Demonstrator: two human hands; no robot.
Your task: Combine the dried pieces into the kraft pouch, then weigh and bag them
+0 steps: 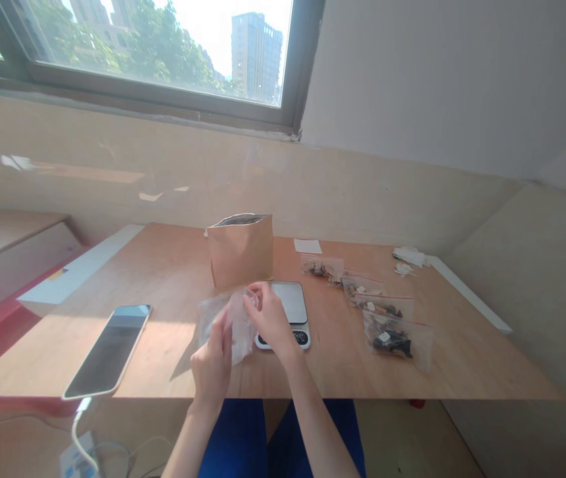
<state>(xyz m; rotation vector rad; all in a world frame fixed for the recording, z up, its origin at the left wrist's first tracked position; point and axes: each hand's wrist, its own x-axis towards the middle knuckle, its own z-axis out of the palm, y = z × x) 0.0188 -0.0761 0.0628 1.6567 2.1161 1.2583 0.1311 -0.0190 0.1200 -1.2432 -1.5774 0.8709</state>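
Observation:
My left hand [212, 358] and my right hand [267, 317] both pinch a crumpled clear plastic bag [227, 325] above the wooden table [153, 279]. Its contents cannot be made out. Just beyond my right hand stands a digital kitchen scale [290, 302] with a steel top, partly hidden by that hand. Behind the bag stands an open kraft paper pouch [240, 253]. Several small zip bags [389, 335] with dark pieces inside lie to the right.
A smartphone [107, 352] lies at the left of the table, with a white cable [79, 435] running down past the front edge. A white paper slip [307, 246] and white scraps [409, 256] lie towards the back. A wall and window stand beyond.

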